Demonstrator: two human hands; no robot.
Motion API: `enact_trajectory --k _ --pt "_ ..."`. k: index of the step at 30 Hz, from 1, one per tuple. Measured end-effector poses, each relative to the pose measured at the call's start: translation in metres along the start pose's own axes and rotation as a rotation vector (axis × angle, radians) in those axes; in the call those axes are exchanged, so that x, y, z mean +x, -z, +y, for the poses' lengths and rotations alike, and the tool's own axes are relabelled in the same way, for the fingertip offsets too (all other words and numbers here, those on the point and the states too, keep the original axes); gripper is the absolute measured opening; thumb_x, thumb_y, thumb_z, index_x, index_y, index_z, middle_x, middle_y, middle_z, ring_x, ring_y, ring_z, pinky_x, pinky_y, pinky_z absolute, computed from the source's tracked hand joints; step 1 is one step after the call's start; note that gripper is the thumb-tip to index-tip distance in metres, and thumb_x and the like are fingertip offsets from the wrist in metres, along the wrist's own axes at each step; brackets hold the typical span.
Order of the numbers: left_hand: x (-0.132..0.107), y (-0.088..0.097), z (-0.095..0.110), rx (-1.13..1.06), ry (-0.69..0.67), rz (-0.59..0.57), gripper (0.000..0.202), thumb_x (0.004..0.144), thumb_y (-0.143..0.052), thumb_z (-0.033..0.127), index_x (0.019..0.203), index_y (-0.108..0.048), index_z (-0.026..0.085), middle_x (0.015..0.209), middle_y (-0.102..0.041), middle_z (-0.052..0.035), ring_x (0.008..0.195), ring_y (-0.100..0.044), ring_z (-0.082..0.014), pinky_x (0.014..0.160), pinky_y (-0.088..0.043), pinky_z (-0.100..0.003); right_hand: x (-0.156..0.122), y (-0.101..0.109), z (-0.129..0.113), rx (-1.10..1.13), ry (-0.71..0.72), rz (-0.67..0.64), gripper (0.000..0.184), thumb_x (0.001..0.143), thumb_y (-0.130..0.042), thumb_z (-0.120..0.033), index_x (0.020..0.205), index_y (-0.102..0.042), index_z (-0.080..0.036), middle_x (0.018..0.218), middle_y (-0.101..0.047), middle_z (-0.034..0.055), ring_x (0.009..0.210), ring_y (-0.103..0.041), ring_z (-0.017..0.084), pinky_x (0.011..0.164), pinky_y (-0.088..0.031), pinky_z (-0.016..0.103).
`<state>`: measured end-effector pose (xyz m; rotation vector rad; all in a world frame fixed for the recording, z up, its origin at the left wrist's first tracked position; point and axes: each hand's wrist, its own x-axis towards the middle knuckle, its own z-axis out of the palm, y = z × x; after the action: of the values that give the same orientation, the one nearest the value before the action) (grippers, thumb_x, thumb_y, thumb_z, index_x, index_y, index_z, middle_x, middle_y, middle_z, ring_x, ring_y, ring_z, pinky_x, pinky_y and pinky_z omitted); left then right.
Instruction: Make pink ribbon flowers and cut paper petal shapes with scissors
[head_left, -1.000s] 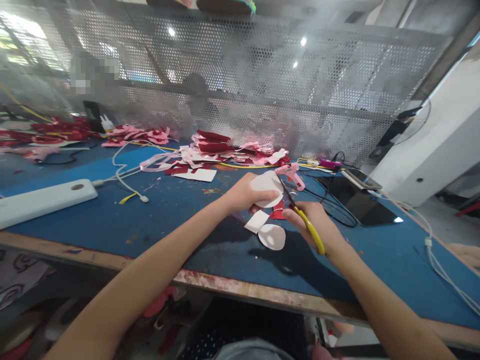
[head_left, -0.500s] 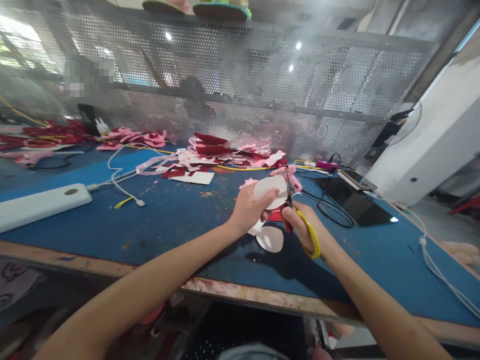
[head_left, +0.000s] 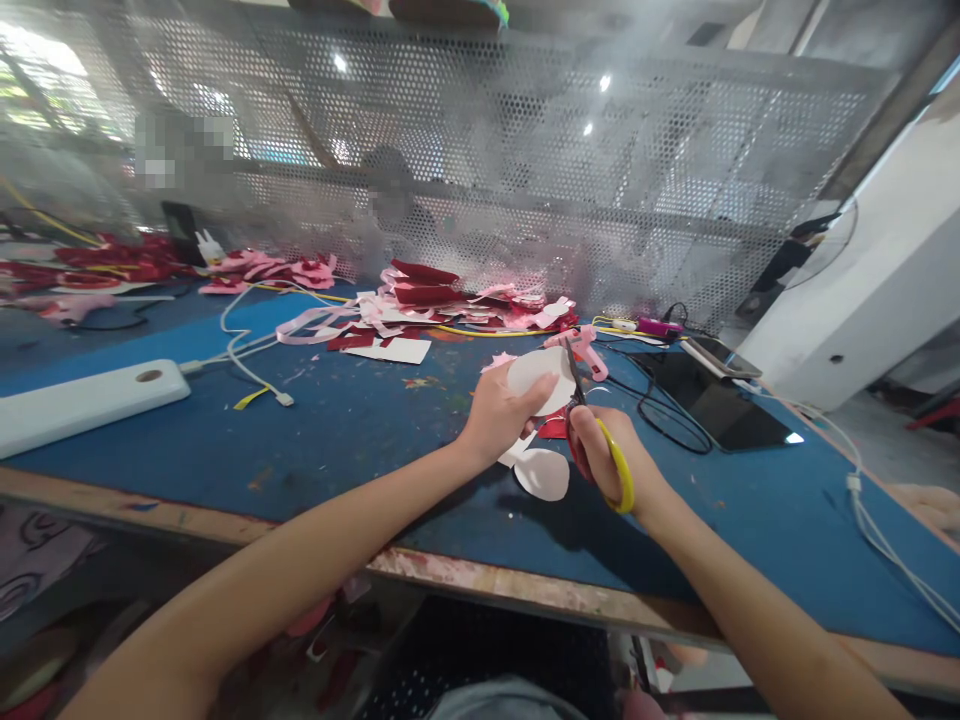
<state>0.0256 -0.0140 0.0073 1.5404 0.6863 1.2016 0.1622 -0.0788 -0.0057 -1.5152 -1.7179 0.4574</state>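
My left hand (head_left: pixel 504 405) pinches a rounded white paper piece (head_left: pixel 534 377) between thumb and fingers, above the blue tabletop. My right hand (head_left: pixel 611 450) grips yellow-handled scissors (head_left: pixel 621 475), fingers through the loops. The dark blades point up and away, at the right edge of the paper piece. Under the hands lies another rounded white cutout (head_left: pixel 543 474), with a small red piece (head_left: pixel 553 428) beside it. Just beyond the blades is a pink glue gun (head_left: pixel 586 352).
Red, pink and white scraps (head_left: pixel 450 305) are heaped along the back, against a perforated metal screen (head_left: pixel 480 170). A black tablet (head_left: pixel 720 400) and cables lie to the right. At left are a white power strip (head_left: pixel 94 405) and a loose charging cable (head_left: pixel 255 375).
The scissor blades have shifted slightly left along the edge of the paper piece, and my right hand has turned a little. My left hand keeps its hold.
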Motion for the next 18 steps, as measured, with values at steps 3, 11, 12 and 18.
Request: enact_trajectory --k 3,11,12,18 --pt "0.004 0.005 0.002 0.008 -0.006 -0.064 0.023 0.074 -0.062 0.036 0.067 -0.055 0.016 0.045 -0.045 0.0056 0.028 -0.036 -0.0049 0.027 -0.028 -0.018 0.001 0.007 0.001 -0.072 0.028 -0.015 0.064 0.081 -0.02 -0.075 0.048 -0.038 -0.023 0.04 -0.046 0.0028 0.041 -0.045 0.015 0.048 -0.032 0.026" --pt "0.011 0.013 0.013 0.03 -0.019 -0.175 0.023 0.074 -0.062 0.032 0.061 -0.05 0.016 0.04 -0.041 0.007 0.028 -0.033 -0.0035 0.026 -0.025 -0.015 0.003 0.016 -0.001 -0.188 0.071 -0.02 0.059 0.084 -0.021 -0.07 0.05 -0.034 -0.023 0.042 -0.042 0.0013 0.042 -0.039 0.013 0.046 -0.027 0.025" --pt "0.012 0.014 0.015 0.031 -0.009 -0.187 0.023 0.074 -0.062 0.032 0.062 -0.051 0.016 0.039 -0.041 0.007 0.027 -0.033 -0.0033 0.026 -0.024 -0.015 0.004 0.016 -0.001 -0.2 0.078 -0.011 0.059 0.084 -0.022 -0.069 0.05 -0.033 -0.023 0.043 -0.041 0.0009 0.042 -0.038 0.012 0.046 -0.026 0.025" --pt "0.013 0.015 0.015 0.001 0.005 -0.217 0.022 0.072 -0.064 0.034 0.066 -0.056 0.014 0.041 -0.045 0.0063 0.028 -0.034 -0.0029 0.026 -0.025 -0.015 0.002 0.012 0.001 -0.064 0.009 -0.031 0.059 0.083 -0.028 -0.07 0.052 -0.038 -0.021 0.041 -0.042 0.0 0.04 -0.04 0.012 0.044 -0.029 0.024"
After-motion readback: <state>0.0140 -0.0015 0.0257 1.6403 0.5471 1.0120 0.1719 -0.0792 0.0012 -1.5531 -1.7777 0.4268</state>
